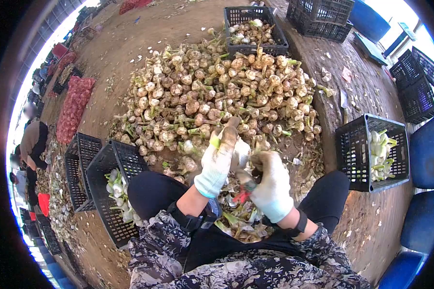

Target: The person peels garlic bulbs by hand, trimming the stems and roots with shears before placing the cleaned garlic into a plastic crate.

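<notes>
As left hand [218, 160] slants, right [271, 184] curls (seemingly).

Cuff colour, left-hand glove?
The left glove's cuff is pale blue; best seen in the head view.

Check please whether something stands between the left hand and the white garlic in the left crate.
Yes, the left knee stands between the left hand and the garlic, and it hides part of the crate. Above the knee, nothing visible seems to block the way.
</notes>
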